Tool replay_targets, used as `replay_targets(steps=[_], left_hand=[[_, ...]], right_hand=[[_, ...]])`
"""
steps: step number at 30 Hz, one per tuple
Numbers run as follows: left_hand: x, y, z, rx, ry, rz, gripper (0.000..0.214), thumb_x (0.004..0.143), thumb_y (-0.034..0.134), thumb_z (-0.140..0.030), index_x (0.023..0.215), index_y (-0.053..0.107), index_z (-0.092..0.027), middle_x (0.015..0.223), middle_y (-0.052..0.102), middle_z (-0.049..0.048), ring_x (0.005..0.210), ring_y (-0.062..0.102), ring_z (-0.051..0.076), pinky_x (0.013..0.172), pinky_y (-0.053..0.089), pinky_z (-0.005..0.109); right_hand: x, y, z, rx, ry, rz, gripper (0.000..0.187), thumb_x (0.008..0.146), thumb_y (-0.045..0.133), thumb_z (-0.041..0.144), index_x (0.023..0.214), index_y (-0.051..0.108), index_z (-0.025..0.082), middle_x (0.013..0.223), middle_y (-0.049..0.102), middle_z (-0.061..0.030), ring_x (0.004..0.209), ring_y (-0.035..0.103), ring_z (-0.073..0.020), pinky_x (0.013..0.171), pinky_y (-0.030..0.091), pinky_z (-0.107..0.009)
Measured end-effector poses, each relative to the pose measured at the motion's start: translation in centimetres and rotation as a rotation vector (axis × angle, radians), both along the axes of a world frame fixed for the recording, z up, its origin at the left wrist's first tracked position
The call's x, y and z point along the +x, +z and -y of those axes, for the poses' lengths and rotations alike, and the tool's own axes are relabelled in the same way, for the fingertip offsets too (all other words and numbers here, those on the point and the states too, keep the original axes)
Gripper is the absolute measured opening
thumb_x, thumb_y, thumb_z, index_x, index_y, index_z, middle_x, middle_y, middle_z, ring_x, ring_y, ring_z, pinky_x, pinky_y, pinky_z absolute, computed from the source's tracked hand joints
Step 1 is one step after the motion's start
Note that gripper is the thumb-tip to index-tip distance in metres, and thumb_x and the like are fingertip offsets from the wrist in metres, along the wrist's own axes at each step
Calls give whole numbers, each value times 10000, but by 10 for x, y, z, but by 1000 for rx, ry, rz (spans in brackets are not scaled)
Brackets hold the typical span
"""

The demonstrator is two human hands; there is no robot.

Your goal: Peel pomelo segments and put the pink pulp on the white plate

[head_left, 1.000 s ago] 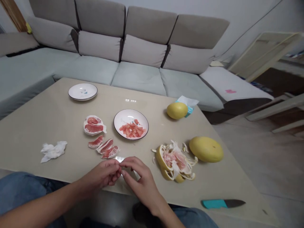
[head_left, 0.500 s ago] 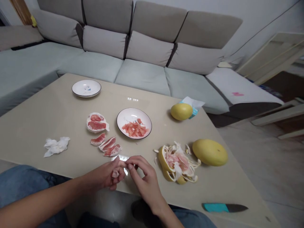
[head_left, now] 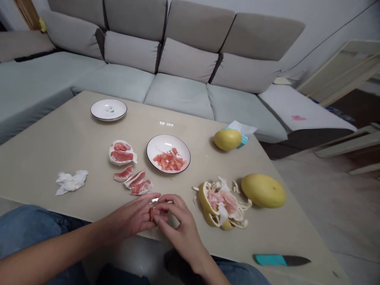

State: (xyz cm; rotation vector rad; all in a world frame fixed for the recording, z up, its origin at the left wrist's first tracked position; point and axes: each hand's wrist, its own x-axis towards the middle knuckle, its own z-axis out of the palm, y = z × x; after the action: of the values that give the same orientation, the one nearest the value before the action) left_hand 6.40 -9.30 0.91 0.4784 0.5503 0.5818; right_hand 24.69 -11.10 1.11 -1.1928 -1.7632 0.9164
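In the head view we see both hands low in the picture, over the near edge of a beige table (head_left: 44, 150). The left hand (head_left: 130, 217) comes in from the left with the forearm lying almost flat, and the right hand (head_left: 179, 227) comes up from below with the wrist bent. The fingers (head_left: 170, 201) of both hands are curved and grasp together a small piece of pink pomelo flesh (head_left: 153, 213), which is between the hands and above the table edge. The fingers cover most of this piece, so we cannot tell its exact shape. The bottom edge of the picture cuts off both forearms. Just beyond the hands lie three peeled pomelo segments (head_left: 132, 182), and beyond them is a half-peeled cluster of segments (head_left: 121, 152). A white plate (head_left: 157, 143) with pink flesh on it stands to the right of this cluster. To the right of the hands is a heap of yellow pomelo peel (head_left: 208, 206), with pink flesh among it, and a whole pomelo (head_left: 263, 190) lies just beside it. A knife with a teal handle (head_left: 268, 259) lies near the table's right edge.
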Motion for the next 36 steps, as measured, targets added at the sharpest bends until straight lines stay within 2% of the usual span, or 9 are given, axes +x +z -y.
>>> replay_targets(steps=[3,7,10,13,17,20,24,31,36], left_hand=[[-2,-2,2,181,63,-89,433,783,740,-260,1195,606,-263,1145,650,53,1081,606,199,986,427,371],[-3,-9,1,277,108,-187,298,767,753,-214,1055,678,-218,947,704,34,889,654,160,838,493,310],[-3,-9,-1,281,124,-240,266,754,763,-218,1009,692,-192,917,701,33,849,649,148,812,498,294],[-3,-5,-2,230,146,-225,221,747,770,-245,936,675,-181,842,662,6,807,646,142,796,508,299],[-1,-5,-2,186,215,-215,290,734,783,-244,978,627,-217,845,616,-18,787,628,127,746,508,277],[-1,-9,0,266,250,-235,361,752,768,-239,1085,628,-229,844,625,-5,808,607,123,726,490,242],[-2,-9,2,342,225,-284,206,768,746,-219,959,671,-198,796,646,0,823,615,133,786,486,253],[-1,0,6,675,326,-531,116,778,717,-218,894,708,-217,998,579,39,942,591,174,820,530,270],[0,1,10,681,310,-595,118,774,720,-238,891,706,-232,1006,564,42,944,585,184,806,553,268]], right_hand=[[4,6,-2,-139,37,-119,138,854,634,179,929,720,258,1030,628,-52,1013,597,-202,910,473,-345],[4,7,-2,-187,46,-159,146,874,622,224,970,721,271,1056,615,-55,1037,585,-204,921,458,-348],[3,3,0,-158,32,-149,187,864,629,219,1029,700,272,1055,614,-55,1017,584,-199,902,461,-342],[2,0,1,-109,-33,-162,325,827,652,182,1143,620,255,1026,616,-54,936,591,-187,836,484,-326],[-1,1,4,-41,-86,-150,171,800,652,151,953,613,217,839,594,-22,784,578,-170,722,482,-299],[-4,4,7,18,-68,-119,105,801,639,120,855,624,208,797,600,-17,754,586,-162,697,476,-288],[-5,4,9,76,-69,-95,126,826,620,103,880,670,206,795,641,-27,730,605,-150,667,484,-269],[-5,4,10,126,-83,-61,170,845,597,92,907,707,206,779,671,-41,707,619,-155,635,498,-265],[-6,6,12,153,-117,6,152,837,574,98,864,682,202,730,638,-32,651,581,-149,591,470,-262]])
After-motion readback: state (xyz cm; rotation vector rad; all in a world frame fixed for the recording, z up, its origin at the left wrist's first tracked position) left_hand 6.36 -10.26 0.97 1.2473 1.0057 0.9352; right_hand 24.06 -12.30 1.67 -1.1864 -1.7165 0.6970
